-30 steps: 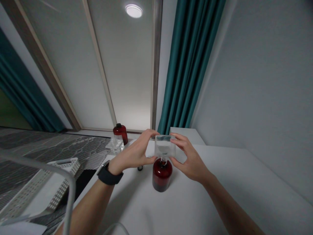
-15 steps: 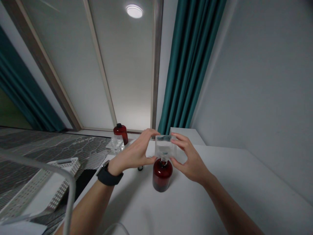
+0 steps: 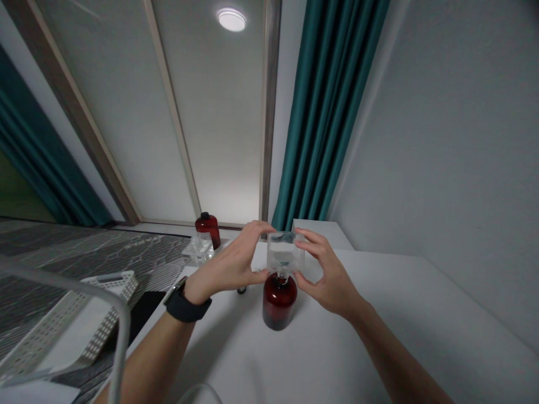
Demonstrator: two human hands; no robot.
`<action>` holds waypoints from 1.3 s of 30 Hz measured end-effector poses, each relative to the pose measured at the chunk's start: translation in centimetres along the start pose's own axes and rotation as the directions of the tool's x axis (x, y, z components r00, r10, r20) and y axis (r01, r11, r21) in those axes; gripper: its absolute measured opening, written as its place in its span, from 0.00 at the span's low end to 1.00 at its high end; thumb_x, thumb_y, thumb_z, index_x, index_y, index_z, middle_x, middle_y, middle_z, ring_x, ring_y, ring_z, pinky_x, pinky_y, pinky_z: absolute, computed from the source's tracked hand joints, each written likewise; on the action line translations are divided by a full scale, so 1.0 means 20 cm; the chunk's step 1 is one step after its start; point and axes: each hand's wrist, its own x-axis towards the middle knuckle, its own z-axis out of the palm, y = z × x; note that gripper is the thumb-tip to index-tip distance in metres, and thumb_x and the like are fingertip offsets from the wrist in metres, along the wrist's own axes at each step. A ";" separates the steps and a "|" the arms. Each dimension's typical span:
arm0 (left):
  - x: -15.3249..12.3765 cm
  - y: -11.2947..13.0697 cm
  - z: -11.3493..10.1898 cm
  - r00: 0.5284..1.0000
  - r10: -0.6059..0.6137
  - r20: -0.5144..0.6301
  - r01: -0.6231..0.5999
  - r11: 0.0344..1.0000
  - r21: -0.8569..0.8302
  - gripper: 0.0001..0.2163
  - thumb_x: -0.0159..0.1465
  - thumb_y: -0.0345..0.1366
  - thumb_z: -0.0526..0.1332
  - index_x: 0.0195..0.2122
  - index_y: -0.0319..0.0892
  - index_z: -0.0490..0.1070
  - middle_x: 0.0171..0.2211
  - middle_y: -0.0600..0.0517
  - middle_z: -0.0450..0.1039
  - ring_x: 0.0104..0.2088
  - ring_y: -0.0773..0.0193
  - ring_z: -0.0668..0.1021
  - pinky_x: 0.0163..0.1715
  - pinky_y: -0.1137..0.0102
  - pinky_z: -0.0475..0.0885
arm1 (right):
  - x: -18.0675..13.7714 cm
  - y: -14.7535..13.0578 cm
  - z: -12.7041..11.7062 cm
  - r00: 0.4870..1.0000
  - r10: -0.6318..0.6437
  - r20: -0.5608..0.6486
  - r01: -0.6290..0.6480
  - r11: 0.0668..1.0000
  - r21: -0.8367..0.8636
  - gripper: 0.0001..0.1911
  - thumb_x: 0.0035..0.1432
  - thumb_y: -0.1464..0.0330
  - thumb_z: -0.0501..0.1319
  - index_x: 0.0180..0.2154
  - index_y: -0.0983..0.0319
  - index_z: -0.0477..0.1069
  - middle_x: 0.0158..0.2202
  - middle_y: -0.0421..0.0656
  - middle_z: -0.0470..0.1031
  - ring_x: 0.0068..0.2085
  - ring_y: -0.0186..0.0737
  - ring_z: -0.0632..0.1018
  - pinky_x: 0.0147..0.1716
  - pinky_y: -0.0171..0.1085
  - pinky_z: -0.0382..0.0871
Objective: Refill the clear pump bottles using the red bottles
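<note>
Left hand [image 3: 229,266] and right hand [image 3: 326,275], fingers curled narrow, pinch clear square container [image 3: 285,252] from both sides at frame centre. Container sits inverted, neck meeting mouth of red bottle [image 3: 278,300] on white table [image 3: 379,336]. Forearms rise from lower edge; black watch [image 3: 185,303] on left wrist.

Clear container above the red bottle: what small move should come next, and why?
Probably level the clear container and centre it on the mouth of the red bottle. The left hand and right hand pinch its sides, its narrow neck points down into the bottle, and the bottle stands free on the white table, so a sideways push might tip it.
</note>
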 end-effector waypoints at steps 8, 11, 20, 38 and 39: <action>0.00 0.00 0.00 1.000 0.012 0.008 -0.012 1.000 0.009 0.30 0.55 0.29 0.65 0.58 0.47 0.54 0.56 0.44 0.63 0.57 0.47 0.70 0.58 0.52 0.70 | -0.01 0.01 0.01 1.000 -0.021 -0.016 0.021 1.000 -0.017 0.33 0.55 0.79 0.61 0.59 0.51 0.58 0.63 0.49 0.62 0.65 0.52 0.66 0.62 0.59 0.64; 0.01 0.00 0.00 1.000 0.022 0.005 -0.022 1.000 0.010 0.30 0.56 0.30 0.64 0.57 0.47 0.55 0.55 0.45 0.63 0.57 0.47 0.69 0.57 0.52 0.70 | -0.01 0.01 0.01 0.999 -0.021 -0.026 0.021 1.000 -0.018 0.33 0.55 0.78 0.61 0.58 0.51 0.59 0.63 0.49 0.62 0.64 0.52 0.67 0.62 0.59 0.65; 0.01 0.01 -0.02 0.999 0.037 0.035 -0.038 0.998 0.050 0.30 0.58 0.29 0.65 0.58 0.47 0.53 0.56 0.44 0.62 0.58 0.47 0.68 0.58 0.52 0.69 | 0.00 0.01 0.00 0.998 -0.054 -0.020 0.053 0.997 -0.049 0.33 0.54 0.79 0.61 0.58 0.52 0.58 0.62 0.50 0.62 0.65 0.52 0.66 0.62 0.58 0.66; 0.01 0.01 -0.01 0.997 0.076 0.018 -0.078 0.990 0.116 0.29 0.58 0.29 0.65 0.59 0.43 0.53 0.56 0.41 0.62 0.58 0.47 0.68 0.56 0.51 0.70 | 0.00 0.01 0.01 0.991 -0.127 -0.049 0.122 0.988 -0.100 0.31 0.54 0.80 0.61 0.57 0.56 0.59 0.61 0.53 0.63 0.64 0.52 0.67 0.60 0.56 0.67; 0.01 0.02 -0.01 0.996 0.083 0.018 -0.085 0.989 0.121 0.29 0.58 0.29 0.65 0.59 0.43 0.53 0.56 0.41 0.62 0.58 0.47 0.68 0.56 0.51 0.70 | 0.00 0.02 0.01 0.990 -0.132 -0.049 0.126 0.987 -0.101 0.31 0.54 0.80 0.61 0.57 0.56 0.59 0.61 0.53 0.63 0.64 0.52 0.67 0.60 0.56 0.67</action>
